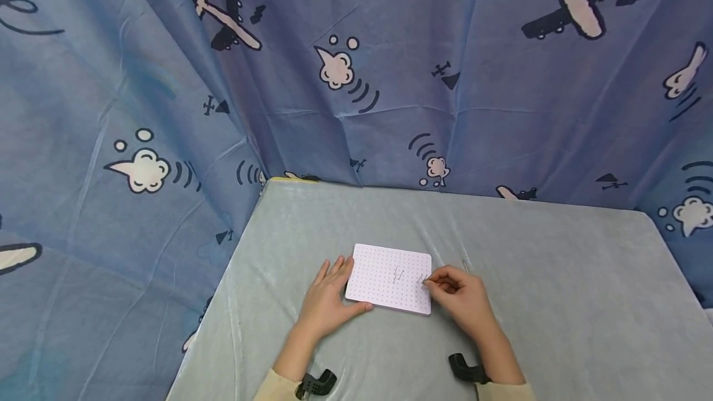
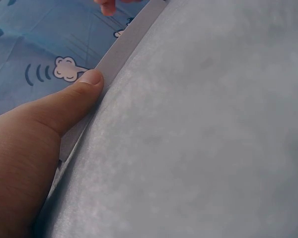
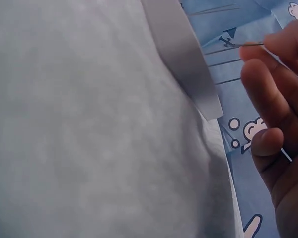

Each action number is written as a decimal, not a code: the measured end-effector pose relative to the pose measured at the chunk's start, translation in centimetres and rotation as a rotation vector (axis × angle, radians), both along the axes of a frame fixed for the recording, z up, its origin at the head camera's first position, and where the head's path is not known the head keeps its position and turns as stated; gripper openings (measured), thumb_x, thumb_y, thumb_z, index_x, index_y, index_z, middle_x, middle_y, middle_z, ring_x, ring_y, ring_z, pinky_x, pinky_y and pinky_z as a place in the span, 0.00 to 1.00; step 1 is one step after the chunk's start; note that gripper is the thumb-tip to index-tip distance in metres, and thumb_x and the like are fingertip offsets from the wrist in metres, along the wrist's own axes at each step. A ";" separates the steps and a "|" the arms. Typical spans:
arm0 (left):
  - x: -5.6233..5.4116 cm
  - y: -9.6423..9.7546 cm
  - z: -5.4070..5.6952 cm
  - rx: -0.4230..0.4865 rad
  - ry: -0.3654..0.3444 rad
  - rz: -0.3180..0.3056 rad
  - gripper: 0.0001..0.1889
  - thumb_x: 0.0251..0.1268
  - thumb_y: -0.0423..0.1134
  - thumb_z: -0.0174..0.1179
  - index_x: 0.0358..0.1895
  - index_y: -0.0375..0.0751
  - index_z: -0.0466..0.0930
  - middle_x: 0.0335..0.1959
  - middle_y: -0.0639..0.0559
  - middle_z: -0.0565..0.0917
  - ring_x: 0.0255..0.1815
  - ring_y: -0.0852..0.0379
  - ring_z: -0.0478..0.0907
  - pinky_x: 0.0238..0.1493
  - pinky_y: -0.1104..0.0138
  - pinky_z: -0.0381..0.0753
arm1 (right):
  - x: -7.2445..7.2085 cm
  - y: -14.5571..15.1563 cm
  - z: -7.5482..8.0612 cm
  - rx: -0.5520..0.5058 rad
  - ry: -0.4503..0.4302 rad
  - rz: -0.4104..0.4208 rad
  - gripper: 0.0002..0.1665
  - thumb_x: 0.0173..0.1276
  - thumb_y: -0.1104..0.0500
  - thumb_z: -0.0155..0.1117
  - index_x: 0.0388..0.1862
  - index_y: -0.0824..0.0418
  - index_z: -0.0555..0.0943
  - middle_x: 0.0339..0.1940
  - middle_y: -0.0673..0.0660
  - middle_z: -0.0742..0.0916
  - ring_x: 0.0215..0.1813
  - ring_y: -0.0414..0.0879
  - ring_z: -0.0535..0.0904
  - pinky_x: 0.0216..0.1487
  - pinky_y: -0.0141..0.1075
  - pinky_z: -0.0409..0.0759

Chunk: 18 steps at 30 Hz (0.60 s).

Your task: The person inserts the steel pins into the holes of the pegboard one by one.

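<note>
1. One board (image 1: 372, 277), pale and thin with rounded corners, lies flat on the table in front of the person, between the two hands. Its top carries rows of small dots, too many and too small to count.
2. Two groups of thin pins stand up from it. The group right of the board's middle, the inner pins (image 1: 398, 275), is too fine to count exactly; the right wrist view shows at least two lines there.
3. By the right edge, that same view shows three lines, the edge pins (image 3: 225, 63); whether the uppermost joins the one in the fingers, I cannot tell.
4. One right hand (image 1: 462, 299) pinches a single held pin (image 3: 251, 45) between thumb and forefinger, just beside the edge group.
5. One left hand (image 1: 327, 305) is spread wide, its fingers at the board's left edge and its thumb touching the near edge.
6. Two black wrist devices, a left one (image 1: 319, 383) and a right one (image 1: 466, 369), sit by two pale yellow sleeves.
7. One table (image 1: 557, 296) wears a grey-green cover.
8. Behind it hangs blue cloth (image 1: 501, 110), with two large printed planes near the top.
</note>
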<state>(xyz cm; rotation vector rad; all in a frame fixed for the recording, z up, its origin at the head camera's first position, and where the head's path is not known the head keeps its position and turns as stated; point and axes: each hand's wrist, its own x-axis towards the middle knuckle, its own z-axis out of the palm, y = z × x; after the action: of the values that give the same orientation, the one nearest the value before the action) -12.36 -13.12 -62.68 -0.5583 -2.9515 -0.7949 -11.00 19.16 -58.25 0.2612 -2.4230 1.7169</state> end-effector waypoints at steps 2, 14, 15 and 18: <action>0.0 0.0 0.0 -0.001 -0.001 0.000 0.63 0.56 0.81 0.69 0.87 0.41 0.62 0.84 0.49 0.67 0.88 0.57 0.57 0.91 0.61 0.39 | 0.0 -0.1 -0.2 0.054 0.012 -0.010 0.11 0.66 0.70 0.81 0.37 0.56 0.90 0.31 0.49 0.91 0.29 0.39 0.83 0.29 0.27 0.85; 0.0 0.0 0.2 0.010 0.024 -0.007 0.63 0.57 0.79 0.70 0.86 0.39 0.64 0.83 0.47 0.69 0.87 0.53 0.60 0.92 0.56 0.44 | 0.1 -0.7 -0.2 0.219 0.005 -0.057 0.12 0.63 0.69 0.83 0.36 0.54 0.91 0.28 0.43 0.90 0.27 0.38 0.80 0.26 0.30 0.82; 0.0 0.0 0.2 0.013 0.030 -0.008 0.62 0.57 0.79 0.70 0.86 0.39 0.64 0.83 0.47 0.70 0.87 0.53 0.61 0.92 0.56 0.45 | 0.1 -0.7 -0.2 0.223 0.009 -0.055 0.12 0.63 0.69 0.83 0.35 0.54 0.92 0.28 0.43 0.90 0.26 0.38 0.80 0.25 0.31 0.82; 0.0 0.0 0.1 0.014 0.044 -0.010 0.62 0.57 0.79 0.70 0.85 0.38 0.65 0.83 0.47 0.71 0.86 0.52 0.62 0.91 0.55 0.47 | 0.0 -0.8 -0.2 0.231 0.019 -0.045 0.10 0.63 0.68 0.83 0.35 0.54 0.92 0.27 0.42 0.89 0.25 0.37 0.78 0.23 0.30 0.80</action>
<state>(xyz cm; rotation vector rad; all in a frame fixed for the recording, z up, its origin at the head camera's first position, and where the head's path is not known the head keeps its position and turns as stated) -12.34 -13.15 -62.61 -0.5820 -2.9035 -0.7938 -10.98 18.40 -58.47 0.2480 -2.5923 1.4099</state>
